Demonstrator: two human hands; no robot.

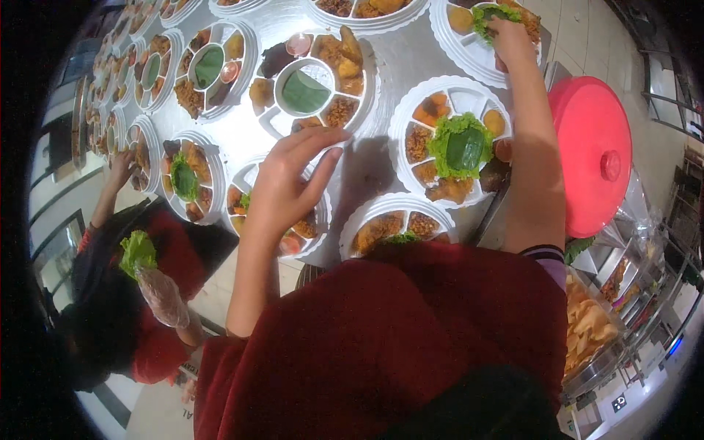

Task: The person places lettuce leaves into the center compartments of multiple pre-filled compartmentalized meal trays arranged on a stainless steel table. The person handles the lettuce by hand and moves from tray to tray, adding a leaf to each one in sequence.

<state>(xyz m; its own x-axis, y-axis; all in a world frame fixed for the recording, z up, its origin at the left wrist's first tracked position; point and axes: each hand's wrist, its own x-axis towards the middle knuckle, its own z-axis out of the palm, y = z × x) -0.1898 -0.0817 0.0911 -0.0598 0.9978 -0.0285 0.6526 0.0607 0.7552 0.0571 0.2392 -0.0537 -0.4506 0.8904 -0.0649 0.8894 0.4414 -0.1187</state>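
Observation:
My right hand (pixel 510 40) reaches to the far right, fingers bent into a frilly green lettuce leaf (pixel 485 22) on a white divided plate (pixel 469 55); its fingertips are partly hidden in the leaf. My left hand (pixel 301 165) hovers empty over the near rim of the middle plate (pixel 370 95), fingers stretched and thumb apart. That plate's round centre holds a piece of green leaf (pixel 304 92), with fried food and a small pink-lidded cup (pixel 298 44) around it. On the plate to its right, lettuce (pixel 440 139) rings a dark green leaf-wrapped piece (pixel 465 149).
More filled plates (pixel 209 70) crowd the metal table (pixel 367 165). A co-worker's gloved hand (pixel 165 297) holds lettuce (pixel 138 253) at left; their bare hand (pixel 121 170) touches a plate. A red round lid (pixel 587 158) and a container of crackers (pixel 587 323) stand right.

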